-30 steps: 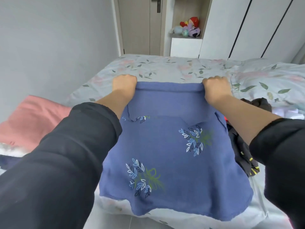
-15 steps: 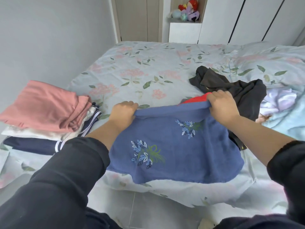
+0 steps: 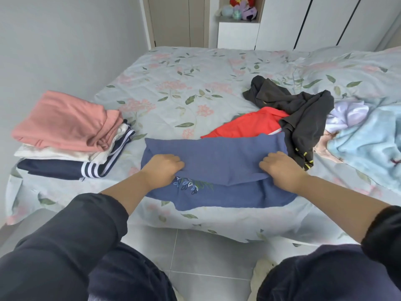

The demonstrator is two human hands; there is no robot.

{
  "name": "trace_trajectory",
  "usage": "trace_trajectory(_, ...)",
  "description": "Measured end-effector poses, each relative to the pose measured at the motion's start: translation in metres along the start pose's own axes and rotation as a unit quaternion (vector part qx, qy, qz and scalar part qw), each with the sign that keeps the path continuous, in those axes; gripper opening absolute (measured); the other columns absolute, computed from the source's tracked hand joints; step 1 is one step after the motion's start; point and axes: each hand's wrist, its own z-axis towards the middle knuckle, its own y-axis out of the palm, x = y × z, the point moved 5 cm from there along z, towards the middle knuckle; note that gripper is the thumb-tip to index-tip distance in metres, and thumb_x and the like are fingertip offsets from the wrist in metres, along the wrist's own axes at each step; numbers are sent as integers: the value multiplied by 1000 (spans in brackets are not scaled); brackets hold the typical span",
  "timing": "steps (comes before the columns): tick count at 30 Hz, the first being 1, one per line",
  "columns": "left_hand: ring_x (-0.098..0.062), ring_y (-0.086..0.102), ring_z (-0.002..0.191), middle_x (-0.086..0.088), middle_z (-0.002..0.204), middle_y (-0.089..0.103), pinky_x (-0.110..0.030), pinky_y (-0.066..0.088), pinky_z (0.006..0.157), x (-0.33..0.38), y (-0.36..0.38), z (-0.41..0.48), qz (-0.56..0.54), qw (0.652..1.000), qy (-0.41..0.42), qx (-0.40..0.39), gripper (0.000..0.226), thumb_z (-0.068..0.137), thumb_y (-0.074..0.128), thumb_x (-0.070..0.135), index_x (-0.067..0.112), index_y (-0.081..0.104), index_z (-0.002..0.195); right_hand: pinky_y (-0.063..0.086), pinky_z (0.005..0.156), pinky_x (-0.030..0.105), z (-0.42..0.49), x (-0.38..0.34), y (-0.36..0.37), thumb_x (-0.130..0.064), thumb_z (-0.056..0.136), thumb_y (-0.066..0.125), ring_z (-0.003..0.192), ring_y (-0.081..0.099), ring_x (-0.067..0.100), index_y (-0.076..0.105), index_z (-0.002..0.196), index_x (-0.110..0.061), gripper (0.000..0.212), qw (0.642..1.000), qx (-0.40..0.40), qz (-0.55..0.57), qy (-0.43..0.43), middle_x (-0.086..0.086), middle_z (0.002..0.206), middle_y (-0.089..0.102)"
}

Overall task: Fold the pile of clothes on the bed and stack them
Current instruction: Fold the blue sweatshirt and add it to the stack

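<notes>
A blue garment with embroidered leaves [image 3: 217, 157] lies on the bed's near edge, its top part folded over toward me. My left hand [image 3: 163, 169] grips the folded edge on the left and my right hand [image 3: 280, 168] grips it on the right. A stack of folded clothes sits at the left: a pink piece [image 3: 65, 122] on top, a white one [image 3: 54, 154] under it, a navy striped one [image 3: 65, 168] at the bottom. Unfolded clothes lie behind the blue garment: a red one [image 3: 249, 124] and a dark grey one [image 3: 303, 114].
The floral bedsheet [image 3: 184, 90] covers the bed. A light blue blanket [image 3: 368, 144] and a lilac cloth [image 3: 347, 115] lie at the right. Grey floor tiles [image 3: 206, 257] are under my knees. A wall runs along the left; wardrobe doors and a shelf with plush toys [image 3: 240, 7] stand behind.
I have lowered the blue garment onto the bed and brought its top edge down toward me, making a fold. The red and dark clothes behind it have come into view.
</notes>
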Motion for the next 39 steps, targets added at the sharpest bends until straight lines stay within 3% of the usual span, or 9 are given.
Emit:
trace_trajectory(6,-21,50,39,-4,48,49,-19,37,35,13,-2,-14,30,997,63,26,33,38,81,-4,9,55,53,29,51,31,-16,-3,-1,12,44,62,57,49,27,38,57,-17,40,999,4,40,8,5,57,46)
trace_trajectory(10,-23,60,77,-2,80,62,-29,35,57,21,31,-18,49,975,37,-214,13,76,57,9,16,61,87,26,62,27,-31,-9,30,-5,66,54,72,36,14,23,59,-24,37,990,-133,40,1,-10,65,29)
trace_trajectory(12,-22,54,74,-1,80,62,-28,31,60,28,39,-19,25,959,43,-277,11,82,49,16,17,60,84,30,63,26,-34,-16,36,-10,71,56,72,37,14,23,59,-25,38,981,-180,70,-10,-11,65,29)
trace_trajectory(17,-21,44,56,2,56,49,-29,30,55,28,34,-3,-90,981,-26,-169,44,94,42,44,16,47,60,36,67,34,-26,0,31,-6,81,50,66,40,18,42,52,-16,32,885,-284,328,167,0,59,43)
trace_trajectory(21,-27,55,102,-6,104,61,-37,43,79,12,26,45,-145,970,-193,33,28,99,41,29,13,63,105,40,68,35,10,1,8,-11,90,43,80,51,23,60,79,-8,21,941,-77,268,192,6,82,60)
trace_trajectory(23,-25,33,134,-7,146,40,-41,27,108,13,49,60,-154,950,-270,-35,47,101,33,35,19,36,145,41,86,37,26,-2,11,-8,92,44,103,51,29,63,107,-5,25,956,2,225,188,10,109,59)
trace_trajectory(26,-22,0,148,-1,161,3,-47,2,118,24,91,57,-130,930,-313,-140,59,100,20,49,30,3,153,36,94,40,41,16,26,-9,94,43,113,46,32,55,125,-4,34,960,27,178,214,12,126,53)
trace_trajectory(33,-22,1,148,-1,161,3,-47,1,117,21,106,55,-106,938,-316,-97,62,96,19,53,32,5,153,31,109,36,37,123,54,-6,95,41,129,41,33,54,130,-4,38,845,-73,330,415,15,140,49)
trace_trajectory(39,-22,4,147,-1,161,8,-46,4,118,19,109,55,-109,939,-317,-77,61,96,21,52,31,10,152,43,68,28,31,146,50,1,85,60,87,54,23,64,74,-12,17,810,-154,392,409,4,84,61)
